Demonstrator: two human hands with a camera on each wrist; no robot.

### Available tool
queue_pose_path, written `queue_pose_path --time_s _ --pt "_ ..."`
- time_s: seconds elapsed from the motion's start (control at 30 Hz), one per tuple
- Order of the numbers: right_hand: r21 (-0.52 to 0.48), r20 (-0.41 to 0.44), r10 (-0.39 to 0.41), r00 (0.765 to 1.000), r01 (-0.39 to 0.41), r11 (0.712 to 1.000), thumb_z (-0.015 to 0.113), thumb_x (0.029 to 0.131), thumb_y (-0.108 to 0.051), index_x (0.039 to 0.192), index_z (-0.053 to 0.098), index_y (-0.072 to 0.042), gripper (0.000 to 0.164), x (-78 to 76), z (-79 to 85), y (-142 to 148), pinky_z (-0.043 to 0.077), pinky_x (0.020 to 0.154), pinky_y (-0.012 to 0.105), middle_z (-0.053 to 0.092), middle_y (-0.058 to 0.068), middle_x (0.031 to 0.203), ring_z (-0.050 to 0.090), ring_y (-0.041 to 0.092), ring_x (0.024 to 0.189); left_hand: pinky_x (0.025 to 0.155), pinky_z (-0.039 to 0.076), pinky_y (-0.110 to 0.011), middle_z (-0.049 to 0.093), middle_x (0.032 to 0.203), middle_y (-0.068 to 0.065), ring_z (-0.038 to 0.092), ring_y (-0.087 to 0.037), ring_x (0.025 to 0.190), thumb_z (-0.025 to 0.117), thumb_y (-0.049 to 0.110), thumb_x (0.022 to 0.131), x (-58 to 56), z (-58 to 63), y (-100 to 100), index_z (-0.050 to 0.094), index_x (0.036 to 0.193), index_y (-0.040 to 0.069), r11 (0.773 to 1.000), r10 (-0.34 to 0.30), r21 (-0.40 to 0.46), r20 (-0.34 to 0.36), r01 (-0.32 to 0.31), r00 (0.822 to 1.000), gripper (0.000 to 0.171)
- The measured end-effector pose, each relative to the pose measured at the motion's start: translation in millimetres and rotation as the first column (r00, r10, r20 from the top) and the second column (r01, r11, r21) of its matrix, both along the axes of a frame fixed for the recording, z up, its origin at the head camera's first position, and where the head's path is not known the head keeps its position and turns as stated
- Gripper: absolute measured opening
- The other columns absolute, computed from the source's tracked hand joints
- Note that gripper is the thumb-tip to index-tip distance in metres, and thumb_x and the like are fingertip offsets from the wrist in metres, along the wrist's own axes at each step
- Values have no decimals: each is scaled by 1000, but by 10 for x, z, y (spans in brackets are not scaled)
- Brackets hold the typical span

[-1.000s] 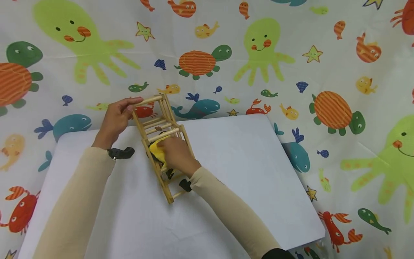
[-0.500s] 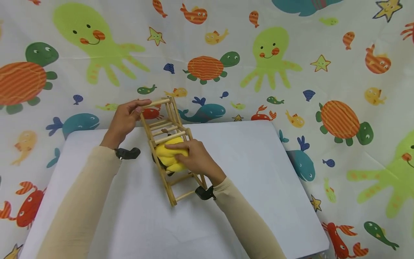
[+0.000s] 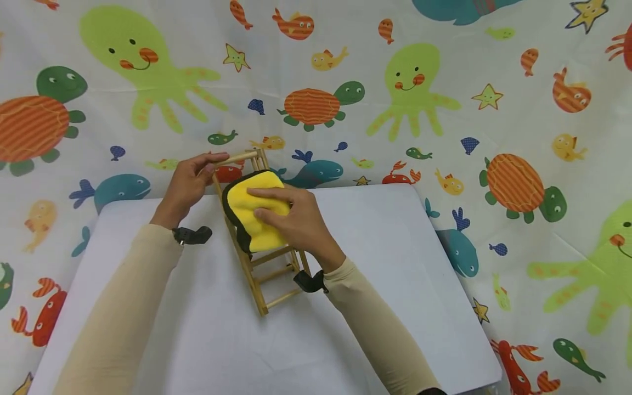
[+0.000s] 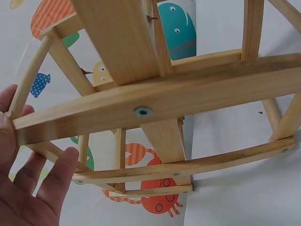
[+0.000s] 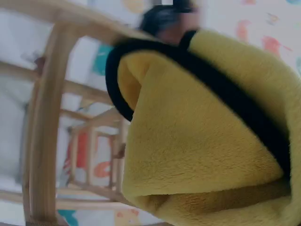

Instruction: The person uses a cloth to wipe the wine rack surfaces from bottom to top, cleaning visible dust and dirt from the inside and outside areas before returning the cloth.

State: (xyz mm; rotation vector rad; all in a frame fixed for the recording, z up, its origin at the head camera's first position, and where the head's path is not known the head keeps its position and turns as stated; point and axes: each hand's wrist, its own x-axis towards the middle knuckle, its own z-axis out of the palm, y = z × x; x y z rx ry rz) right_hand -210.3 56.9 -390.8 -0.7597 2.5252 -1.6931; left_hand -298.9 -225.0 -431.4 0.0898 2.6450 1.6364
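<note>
A small light-wood rack (image 3: pixel 254 285) with rungs and side rails stands slanted over the white table in the head view. My left hand (image 3: pixel 184 189) pinches its top end rung between thumb and fingers. In the left wrist view that hand (image 4: pixel 40 193) is at the end of the wooden rails (image 4: pixel 94 115), two fingers extended beneath. My right hand (image 3: pixel 308 222) holds a yellow cleaning cloth (image 3: pixel 247 216) with black edging against the rack's upper half, covering several rungs. In the right wrist view the folded cloth (image 5: pixel 202 136) hides most of that hand.
The white table (image 3: pixel 385 274) reaches back to a curtain (image 3: pixel 336 33) printed with sea animals. Black camera mounts sit on both wrists, the left mount (image 3: pixel 193 236) beside the rack and the right mount (image 3: pixel 311 281) close to its lower rungs.
My right hand has come out from between the rungs with the cloth and moved up over the rack's upper part. The cloth now lies spread flatter. My left hand keeps its hold.
</note>
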Motion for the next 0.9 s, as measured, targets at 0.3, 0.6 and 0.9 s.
queue_pose_path --time_s 0.3,0.6,0.9 --pt "544 -276 -180 944 308 781 79 97 -23 125 81 -24 29 -190 159 -144 58 78 31 80 2 123 72 22 106 123 38 -63 39 173 1 18 -24 167 44 24 115 -38 -34 -33 59 154 23 999 -31 17 -17 31 999 42" --pt "355 -248 -102 963 188 916 81 97 -26 131 78 -27 34 -156 117 -203 50 66 21 76 5 111 61 15 81 120 46 -53 41 171 2 29 -25 163 42 28 115 -40 16 -45 58 154 26 1000 -30 -7 -17 30 999 43" --pt "452 -345 -181 921 332 828 81 96 -24 125 81 -26 29 -171 74 -63 56 71 31 79 4 120 71 20 95 121 44 -58 44 170 1 36 -29 159 44 26 114 -61 -16 -42 59 154 24 999 -30 14 -20 31 999 42"
